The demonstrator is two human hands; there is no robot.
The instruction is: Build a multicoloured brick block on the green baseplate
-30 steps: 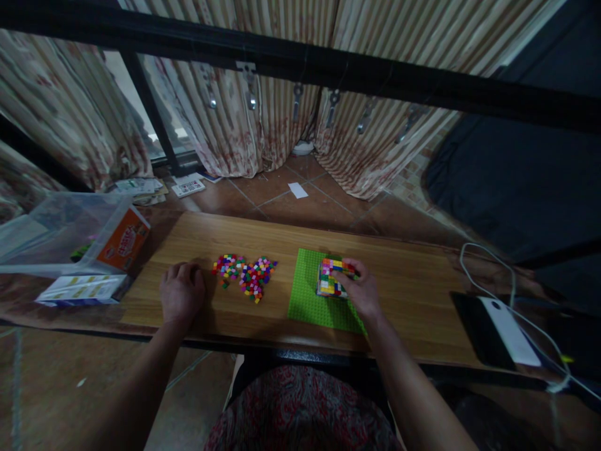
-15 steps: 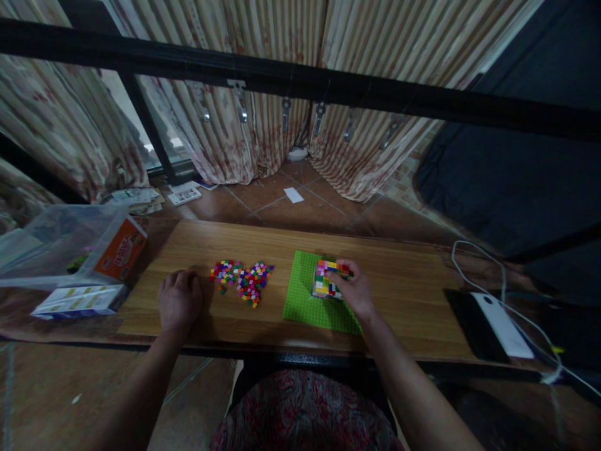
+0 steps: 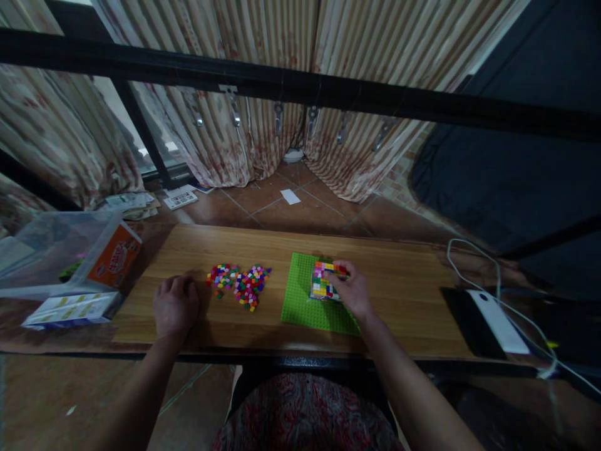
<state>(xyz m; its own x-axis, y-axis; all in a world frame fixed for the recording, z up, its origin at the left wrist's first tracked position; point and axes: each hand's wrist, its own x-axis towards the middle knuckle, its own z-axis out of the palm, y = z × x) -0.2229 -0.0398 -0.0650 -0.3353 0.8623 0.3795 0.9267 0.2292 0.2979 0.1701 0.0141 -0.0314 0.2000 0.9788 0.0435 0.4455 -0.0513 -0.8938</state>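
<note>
A bright green studded baseplate (image 3: 295, 294) lies on the wooden table. On it stands a low, multicoloured building-brick structure (image 3: 323, 285) with a patchwork top of small bricks. My right hand (image 3: 352, 291) reaches over its right side, thumb and fingers closed on the upper right part. That hand covers part of the structure, and any single brick between the fingertips is hidden. Left of the plate lies a loose pile of tiny coloured bricks (image 3: 248, 287). Resting on the table left of the pile is my left hand (image 3: 176, 307), closed, with its fingers curled under and their tips hidden.
At the left stand a clear plastic bin (image 3: 56, 244) with an orange label and a flat white box (image 3: 72, 310). A white device (image 3: 498, 322) with a cable (image 3: 498, 269) lies at the right end. A dark metal bar (image 3: 291, 81) with hooks crosses above the table.
The view has shifted slightly. My right hand stays at the brick structure with little visible movement, and my left hand still rests beside the pile.
</note>
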